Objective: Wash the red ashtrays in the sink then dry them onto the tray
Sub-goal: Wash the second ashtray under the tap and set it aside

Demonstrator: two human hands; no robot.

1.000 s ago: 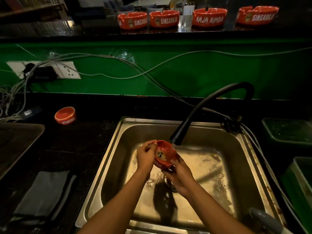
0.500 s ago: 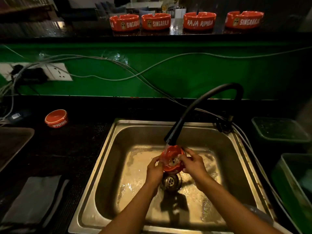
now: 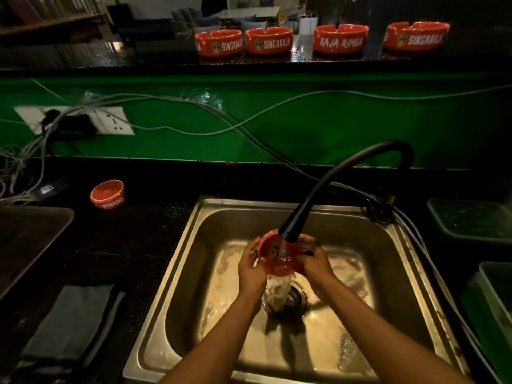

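You hold the red ashtray [image 3: 278, 256] under the faucet [image 3: 289, 231], above the sink [image 3: 382, 273] drain, your left hand [image 3: 251, 268] and right hand [image 3: 315, 261] each curled round its rim; wet and slick, it could slip and chip on the steel, or spray the nearby cables

The light is dim and warm. A bright green wall [image 3: 318, 128] runs across behind the dark desk [image 3: 116, 245]. On the wall at the left sits a white socket plate [image 3: 110, 120] with a black plug [image 3: 72, 127] in it, and grey cables [image 3: 249, 117] trail loosely across the green. Above the wall lies a glossy black shelf [image 3: 83, 56]. Beyond it, in a brighter room, stand grey chairs [image 3: 194, 20] and a pale table [image 3: 249, 11]. A green bin [image 3: 493, 314] stands at the right edge.
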